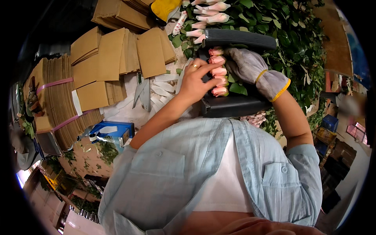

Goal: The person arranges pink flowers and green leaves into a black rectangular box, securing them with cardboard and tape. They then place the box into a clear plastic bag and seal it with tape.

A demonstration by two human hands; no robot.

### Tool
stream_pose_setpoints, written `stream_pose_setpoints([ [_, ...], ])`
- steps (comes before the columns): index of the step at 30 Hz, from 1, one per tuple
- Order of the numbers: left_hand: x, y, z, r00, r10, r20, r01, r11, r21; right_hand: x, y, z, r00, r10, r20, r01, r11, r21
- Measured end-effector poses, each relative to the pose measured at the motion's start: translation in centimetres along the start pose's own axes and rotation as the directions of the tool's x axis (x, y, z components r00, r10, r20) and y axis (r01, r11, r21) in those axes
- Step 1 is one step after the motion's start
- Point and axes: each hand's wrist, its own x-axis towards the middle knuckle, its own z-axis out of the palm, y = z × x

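A row of several pink roses lies with the heads toward my left, between two black ridged padded side pieces of a holder. My left hand, bare with a ring, reaches over from the left. Its index finger and thumb are spread apart and touch the blooms, with a rose between them. My right hand wears a grey-white work glove with a yellow hem. Its fingers bend in just behind the rose heads, at the stems and leaves; the fingertips are partly hidden.
Stacks of brown cardboard sheets cover the left side. White strips lie beside the holder. Net-sleeved pink roses and a yellow-black glove are at the far side. Leafy stems fill the right. A blue box sits near left.
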Motion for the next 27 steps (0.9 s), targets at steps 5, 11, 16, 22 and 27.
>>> stream_pose_setpoints([
  [5, -0.4, -1.7, 1.6, 0.994, -0.104, 0.037, 0.099, 0.988, 0.118, 0.9, -1.4, -2.0, 0.999, 0.018, -0.029, -0.016, 0.996, 0.083],
  [11, -1.2, -1.6, 1.6, 0.991, -0.123, 0.054, 0.113, 0.981, 0.157, 0.8, -0.7, -0.1, 0.998, 0.068, 0.003, -0.067, 0.975, 0.214],
  [16, -1.6, -1.5, 1.7, 0.981, -0.178, 0.073, 0.159, 0.964, 0.212, 0.9, -0.8, -0.5, 0.996, 0.063, 0.064, -0.076, 0.972, 0.221],
  [22, -1.6, -1.7, 1.9, 0.978, -0.191, 0.084, 0.166, 0.956, 0.241, 0.2, -0.5, 0.3, 0.998, -0.042, -0.038, 0.049, 0.978, 0.203],
  [27, -1.3, -2.4, 2.3, 0.979, -0.186, 0.088, 0.162, 0.961, 0.223, 0.2, -0.9, -0.2, 0.999, 0.032, 0.026, -0.032, 0.999, 0.007],
])
